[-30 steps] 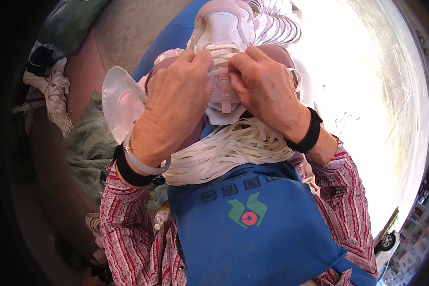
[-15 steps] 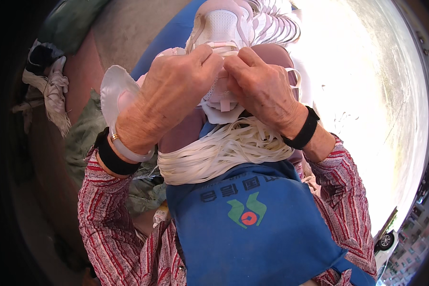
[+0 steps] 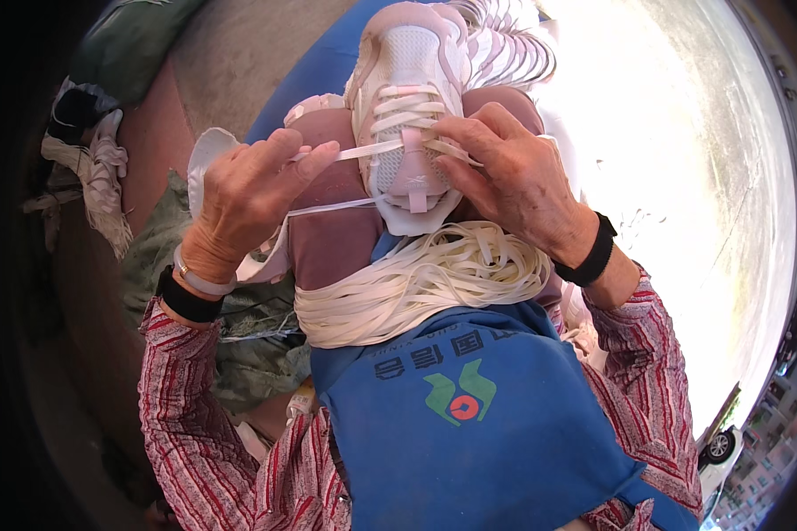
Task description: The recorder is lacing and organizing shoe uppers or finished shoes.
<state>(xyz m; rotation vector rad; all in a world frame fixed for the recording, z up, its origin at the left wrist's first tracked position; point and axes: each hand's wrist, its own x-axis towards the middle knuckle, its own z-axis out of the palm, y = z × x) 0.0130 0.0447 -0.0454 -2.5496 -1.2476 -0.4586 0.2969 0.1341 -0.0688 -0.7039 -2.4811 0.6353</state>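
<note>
A white and pale pink sneaker lies across my lap, its toe pointing away and its tongue toward me. White lacing crosses its front part. My left hand, left of the shoe, pinches a flat white shoelace that runs taut to the tongue. A second strand stretches from the heel side toward the left wrist. My right hand is at the shoe's right side, thumb and fingers closed on a lace by the eyelets. A thick bundle of cream laces lies on my lap, just nearer than the shoe.
A blue apron covers my lap. Beyond the shoe stands a row of stacked white and mauve shoe pieces. Green sacking lies at the left, with a heap of pale cloth farther off. A white car shows at the lower right.
My hands have parted from above the shoe: the left moved left and nearer, drawing a lace taut; the right shifted slightly right and nearer. The lacing and tongue now show.
</note>
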